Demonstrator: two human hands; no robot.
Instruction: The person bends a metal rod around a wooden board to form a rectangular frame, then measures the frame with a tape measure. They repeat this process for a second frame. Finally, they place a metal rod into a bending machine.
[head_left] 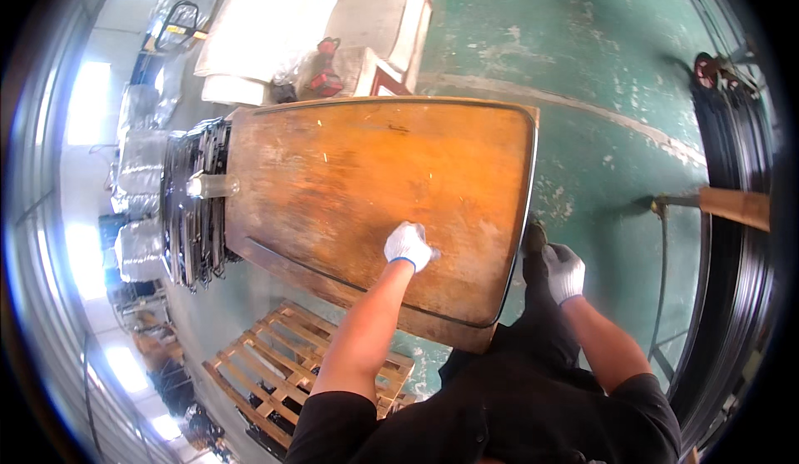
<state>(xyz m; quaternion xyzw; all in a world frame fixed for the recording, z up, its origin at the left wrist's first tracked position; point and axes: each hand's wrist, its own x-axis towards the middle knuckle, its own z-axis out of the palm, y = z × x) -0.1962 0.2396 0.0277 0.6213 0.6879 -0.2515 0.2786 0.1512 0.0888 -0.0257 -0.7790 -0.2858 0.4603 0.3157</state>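
Observation:
A worn brown wooden tabletop lies in front of me, with a thin dark strip bending round its right corners and following its edges. My left hand, in a white knit glove with a blue cuff, is over the front right part of the board. Its fingers are closed, and a small greyish bit shows beside them, too unclear to name. Off the board's right edge, my right hand hangs beside my leg in a matching glove. The fingers there are curled in, and whatever they may hold is hidden.
A stack of dark frames and a clear bottle-like object adjoin the board's left end. Beyond it, a red tool sits by a pale crate. A wooden pallet lies at lower left; long black profiles are racked right.

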